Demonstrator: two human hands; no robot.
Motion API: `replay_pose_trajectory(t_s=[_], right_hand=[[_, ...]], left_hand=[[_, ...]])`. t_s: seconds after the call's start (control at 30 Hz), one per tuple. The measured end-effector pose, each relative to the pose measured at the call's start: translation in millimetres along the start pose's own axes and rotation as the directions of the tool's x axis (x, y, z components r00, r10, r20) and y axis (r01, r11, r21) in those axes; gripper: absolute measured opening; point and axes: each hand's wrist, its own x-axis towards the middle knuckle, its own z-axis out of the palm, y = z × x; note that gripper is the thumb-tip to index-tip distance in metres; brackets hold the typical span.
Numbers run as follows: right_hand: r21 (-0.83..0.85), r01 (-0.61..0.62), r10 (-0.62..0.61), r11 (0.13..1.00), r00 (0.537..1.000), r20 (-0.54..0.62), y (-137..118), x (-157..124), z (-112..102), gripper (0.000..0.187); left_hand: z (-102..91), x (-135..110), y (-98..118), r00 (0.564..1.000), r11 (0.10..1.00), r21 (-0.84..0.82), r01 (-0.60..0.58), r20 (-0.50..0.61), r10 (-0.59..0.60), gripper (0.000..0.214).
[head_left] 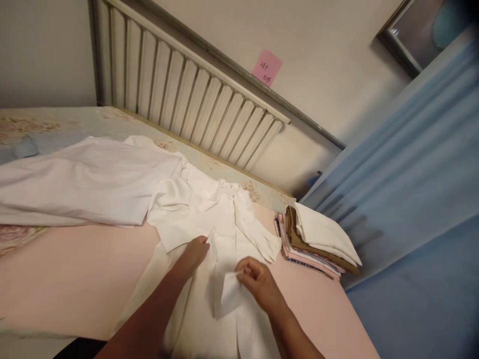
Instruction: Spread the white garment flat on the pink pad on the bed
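A white short-sleeved garment (202, 212) with a collar lies spread on a pink sheet (93, 274), its lower part running toward me. My left hand (196, 253) is closed in a pinch on cloth at the garment's middle. To its right, my right hand (258, 281) pinches the corner of a lifted white flap (231, 289), which hangs below the fingertips. Whether this flap is part of the same garment is hard to be sure of, though it appears continuous with the front. Another pale white garment (86, 184) lies on the left, touching the first one's sleeve.
A stack of folded clothes (318, 239) sits right of the garment, white and brown on top. Behind the bed is a radiator (183, 94), with a pink note (267, 67) above it. A blue curtain (404, 184) hangs along the right side. Floral bedding (33, 122) shows at the back.
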Motion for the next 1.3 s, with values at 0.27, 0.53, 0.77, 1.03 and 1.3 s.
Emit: replay_pose_trajectory(t_s=[0.27, 0.53, 0.77, 1.03, 1.3], right_hand=[[-0.434, 0.004, -0.194, 0.901, 0.898, -0.394, 54.5, 69.0, -10.5, 0.042], [-0.437, 0.185, -0.288, 0.88, 0.94, -0.182, 33.0, 0.0, 35.6, 0.027], [-0.013, -0.058, 0.055, 0.998, 0.985, -0.164, 34.2, -22.7, 67.7, 0.016], [0.324, -0.172, 0.213, 0.93, 0.973, -0.094, 25.0, -8.9, 94.1, 0.017], [0.317, -0.441, 0.446, 0.84, 0.893, 0.061, 17.6, -19.6, 123.8, 0.031]], left_hand=[[-1.0, -0.5, 2.2, 1.0, 0.998, -0.058, 0.008, 0.029, -0.006, 0.017], [0.9, 1.5, -0.7, 1.0, 0.998, -0.054, -0.017, 0.01, 0.018, 0.018], [-1.6, -3.0, 4.2, 1.0, 0.999, -0.04, -0.013, 0.003, 0.013, 0.022], [-0.8, 0.5, -0.2, 0.999, 0.998, -0.051, -0.032, 0.01, 0.032, 0.021], [-1.9, -4.0, 4.2, 1.0, 0.999, -0.031, -0.014, 0.015, 0.014, 0.024]])
